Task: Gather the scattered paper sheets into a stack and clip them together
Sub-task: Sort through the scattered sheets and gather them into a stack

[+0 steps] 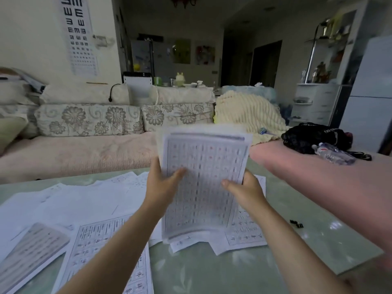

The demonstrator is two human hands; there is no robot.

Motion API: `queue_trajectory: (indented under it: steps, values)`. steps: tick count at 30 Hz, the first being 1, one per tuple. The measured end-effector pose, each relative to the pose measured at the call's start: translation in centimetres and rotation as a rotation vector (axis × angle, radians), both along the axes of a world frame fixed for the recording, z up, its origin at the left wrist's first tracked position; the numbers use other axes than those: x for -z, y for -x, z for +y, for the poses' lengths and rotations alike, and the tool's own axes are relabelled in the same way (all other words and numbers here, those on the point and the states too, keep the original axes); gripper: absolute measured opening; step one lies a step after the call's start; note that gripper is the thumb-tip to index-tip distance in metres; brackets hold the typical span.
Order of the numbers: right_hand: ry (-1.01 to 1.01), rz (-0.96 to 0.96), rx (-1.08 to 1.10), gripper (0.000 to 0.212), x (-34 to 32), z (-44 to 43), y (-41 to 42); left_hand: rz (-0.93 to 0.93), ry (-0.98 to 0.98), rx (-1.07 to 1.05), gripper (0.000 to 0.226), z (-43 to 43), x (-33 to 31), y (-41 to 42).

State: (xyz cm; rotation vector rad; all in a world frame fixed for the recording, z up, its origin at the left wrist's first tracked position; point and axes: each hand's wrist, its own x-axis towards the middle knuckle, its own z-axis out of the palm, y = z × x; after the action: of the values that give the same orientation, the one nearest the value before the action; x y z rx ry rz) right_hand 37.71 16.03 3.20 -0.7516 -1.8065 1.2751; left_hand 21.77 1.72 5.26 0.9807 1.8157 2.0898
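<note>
A: Head view: a living room, a sofa (pixel 84 149) at twelve o'clock, a pale green table (pixel 275 262) at six. Where's the paper?
B: A stack (pixel 203 158) is held upright at the centre. The left hand (pixel 161 185) grips its left edge, thumb across the front; the right hand (pixel 246 192) grips the right edge likewise. Whether the bottom edge touches the table, I can't tell.
A: The rest?
B: Loose sheets (pixel 74 200) lie from seven to ten o'clock of the stack. Black clips (pixel 297 224) sit at four o'clock, apart from the paper. Another person's arm (pixel 318 177) reaches in at three.
A: How will it handle?
B: Light, floppy and likely to slide apart, I'd say. Hold both long edges, tap it square, pinch one short edge for the clip
</note>
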Motion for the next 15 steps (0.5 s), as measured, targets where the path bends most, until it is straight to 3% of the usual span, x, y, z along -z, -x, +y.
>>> queue_trajectory:
  steps: [5,15]
  values:
    - [0.037,0.081,0.045,0.023,0.6,-0.2,0.8,-0.055,0.034,-0.032,0.036,-0.4,1.8,0.9]
    - [0.037,-0.051,-0.039,0.039,2.6,-0.8,2.0,-0.067,0.086,-0.101,0.018,0.1,4.4,0.8]
